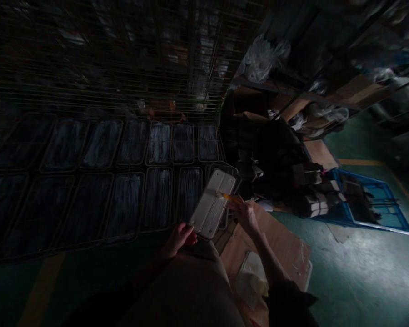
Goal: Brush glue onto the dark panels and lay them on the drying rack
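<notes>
My left hand (182,239) grips the lower left corner of a pale rectangular panel (208,210) with rounded corners, small holes near its corners and a line down its middle. The panel is tilted above my lap. My right hand (245,215) is closed around the orange handle of a brush (229,197). The brush's pale tip touches the panel's upper middle. Streaky marks show on the panel's right half. To the left, dark rectangular panels (158,197) with whitish streaks lie side by side in two rows.
A wire mesh cage (204,68) rises behind the rows. At lower right, a brown board (276,236) bears a white container (250,272). A blue crate (378,220) stands on the green floor further right. Shelves hold cartons (357,88) and plastic bags (264,59). The scene is dark.
</notes>
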`<state>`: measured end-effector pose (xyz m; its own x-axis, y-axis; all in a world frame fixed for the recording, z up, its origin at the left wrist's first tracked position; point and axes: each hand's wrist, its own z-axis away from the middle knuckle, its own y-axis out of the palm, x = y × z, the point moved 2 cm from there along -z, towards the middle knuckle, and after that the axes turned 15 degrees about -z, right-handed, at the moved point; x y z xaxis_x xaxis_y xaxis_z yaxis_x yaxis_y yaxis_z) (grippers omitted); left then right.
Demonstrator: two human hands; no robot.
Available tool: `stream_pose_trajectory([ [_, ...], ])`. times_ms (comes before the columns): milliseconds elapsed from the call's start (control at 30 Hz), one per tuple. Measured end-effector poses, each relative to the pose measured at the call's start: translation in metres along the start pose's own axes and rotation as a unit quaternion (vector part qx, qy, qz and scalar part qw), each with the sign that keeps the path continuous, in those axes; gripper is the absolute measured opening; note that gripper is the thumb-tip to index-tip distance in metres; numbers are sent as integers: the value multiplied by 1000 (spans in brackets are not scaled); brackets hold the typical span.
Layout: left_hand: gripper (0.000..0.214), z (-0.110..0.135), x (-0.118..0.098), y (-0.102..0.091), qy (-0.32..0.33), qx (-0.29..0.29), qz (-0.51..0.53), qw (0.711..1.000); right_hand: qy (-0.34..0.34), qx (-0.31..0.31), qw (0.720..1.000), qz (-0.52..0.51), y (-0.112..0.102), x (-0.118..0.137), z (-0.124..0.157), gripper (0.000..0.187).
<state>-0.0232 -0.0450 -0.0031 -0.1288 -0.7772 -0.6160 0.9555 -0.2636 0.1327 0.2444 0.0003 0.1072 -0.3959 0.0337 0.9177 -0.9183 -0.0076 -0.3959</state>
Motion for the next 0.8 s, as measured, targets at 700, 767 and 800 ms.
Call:
stream_pose_trajectory([
  [700,36,8,-4,-4,46,-23,-1,999,24,164,985,-40,67,36,79,30],
  [767,38,8,-4,-5,53,-25,-6,998,56,161,979,-110,65,29,71,31],
  [800,39,8,-4,-5,57,-26,-10,998,75,152,975,-141,62,24,62,32],
])
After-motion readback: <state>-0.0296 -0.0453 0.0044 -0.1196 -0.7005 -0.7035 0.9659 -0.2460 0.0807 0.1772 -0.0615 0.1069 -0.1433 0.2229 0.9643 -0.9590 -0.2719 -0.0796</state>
